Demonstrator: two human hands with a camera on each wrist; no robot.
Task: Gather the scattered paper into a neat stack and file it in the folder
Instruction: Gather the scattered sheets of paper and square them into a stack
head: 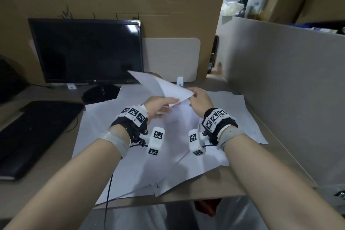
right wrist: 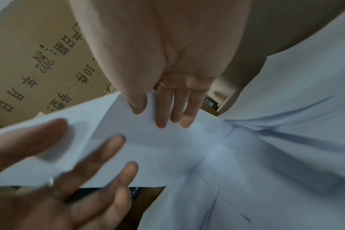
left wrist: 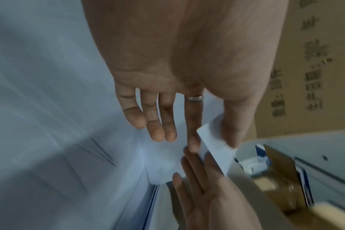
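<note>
Several white sheets (head: 168,164) lie scattered and overlapping on the desk. One sheet (head: 160,86) is lifted above them, tilted up toward the monitor. My right hand (head: 192,97) pinches its near corner between thumb and fingers; the right wrist view shows that grip (right wrist: 148,115) on the sheet (right wrist: 158,147). My left hand (head: 171,105) meets the same corner from the left. In the left wrist view the paper (left wrist: 215,140) sits between its thumb and forefinger (left wrist: 211,144), with the other fingers straight. A flat black folder-like cover (head: 33,136) lies at the desk's left.
A dark monitor (head: 87,50) stands behind the paper, its round foot touching the sheets. Cardboard walls close the back and the right side (head: 280,80). The desk's front edge (head: 186,200) runs just below the paper. A black cable (head: 109,188) hangs over it.
</note>
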